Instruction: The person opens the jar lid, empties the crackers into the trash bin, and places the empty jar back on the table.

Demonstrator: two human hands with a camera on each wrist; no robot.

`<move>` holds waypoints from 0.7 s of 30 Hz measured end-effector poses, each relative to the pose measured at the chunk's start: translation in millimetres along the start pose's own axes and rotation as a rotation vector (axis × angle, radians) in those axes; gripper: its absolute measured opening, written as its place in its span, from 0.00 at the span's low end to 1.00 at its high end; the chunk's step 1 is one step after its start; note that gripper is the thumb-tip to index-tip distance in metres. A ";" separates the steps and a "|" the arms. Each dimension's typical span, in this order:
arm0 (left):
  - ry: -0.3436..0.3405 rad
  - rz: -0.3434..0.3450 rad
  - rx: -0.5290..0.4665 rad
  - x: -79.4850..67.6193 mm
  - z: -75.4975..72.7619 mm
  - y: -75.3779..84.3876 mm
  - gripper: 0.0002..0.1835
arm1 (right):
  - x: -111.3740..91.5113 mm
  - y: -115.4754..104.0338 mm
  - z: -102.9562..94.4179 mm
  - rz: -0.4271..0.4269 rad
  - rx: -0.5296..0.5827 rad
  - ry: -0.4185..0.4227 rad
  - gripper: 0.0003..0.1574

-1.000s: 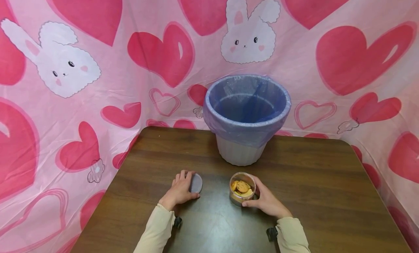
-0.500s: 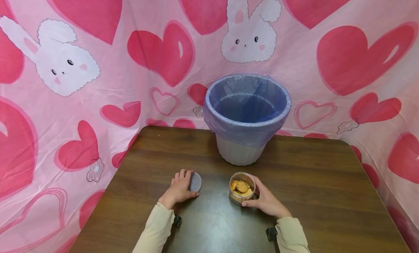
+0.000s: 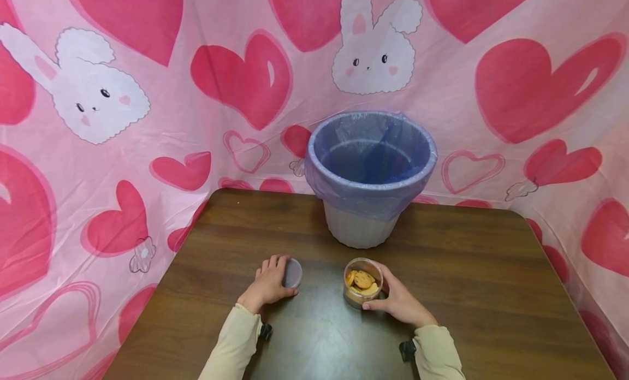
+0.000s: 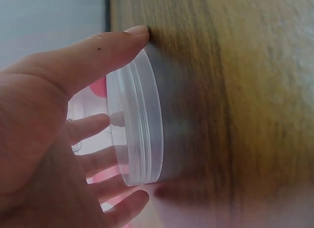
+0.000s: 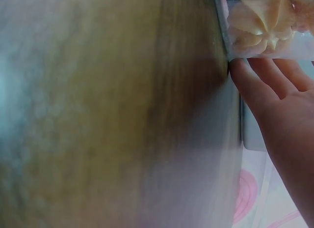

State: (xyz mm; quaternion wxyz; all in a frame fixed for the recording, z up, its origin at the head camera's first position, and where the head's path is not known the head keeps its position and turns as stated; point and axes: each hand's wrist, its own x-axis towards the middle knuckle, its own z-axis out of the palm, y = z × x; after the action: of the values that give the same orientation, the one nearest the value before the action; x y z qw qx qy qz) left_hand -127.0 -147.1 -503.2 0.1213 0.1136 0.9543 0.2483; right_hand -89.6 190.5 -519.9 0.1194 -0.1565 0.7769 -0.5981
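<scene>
My left hand [image 3: 267, 286] curls round a round translucent lid [image 3: 293, 273] lying flat on the table. In the left wrist view the thumb is at one edge of the lid [image 4: 142, 139] and the fingers spread along the far edge. To the right, my right hand [image 3: 402, 302] grips a clear round jar [image 3: 352, 299] standing upright and uncovered on the table, thumb at the front, fingers behind. Inside the jar are cookies [image 3: 364, 280]; the right wrist view shows a swirled cookie [image 5: 262, 19] through its wall.
A white bin [image 3: 362, 227] lined with a blue plastic bag [image 3: 373, 197] stands on the table behind the jar. The dark wooden table [image 3: 467, 271] extends to both sides. Pink heart-and-rabbit cloth [image 3: 314, 90] hangs behind and around it.
</scene>
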 end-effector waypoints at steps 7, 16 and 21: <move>-0.002 0.006 -0.001 1.0 2.6 -2.8 0.47 | 0.2 1.3 -0.2 -0.005 0.003 -0.003 0.60; 0.005 -0.020 -0.012 0.3 3.3 -3.2 0.48 | -0.3 1.1 0.5 -0.023 -0.003 0.002 0.60; 0.008 -0.024 -0.007 0.0 2.8 -2.9 0.49 | -0.5 0.8 0.2 -0.007 -0.013 0.002 0.60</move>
State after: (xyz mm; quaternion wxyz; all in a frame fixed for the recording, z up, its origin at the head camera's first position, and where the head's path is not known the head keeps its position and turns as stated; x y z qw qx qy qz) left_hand -126.6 -148.3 -506.9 0.1210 0.1005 0.9553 0.2504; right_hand -89.1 190.6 -520.7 0.1158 -0.1594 0.7802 -0.5937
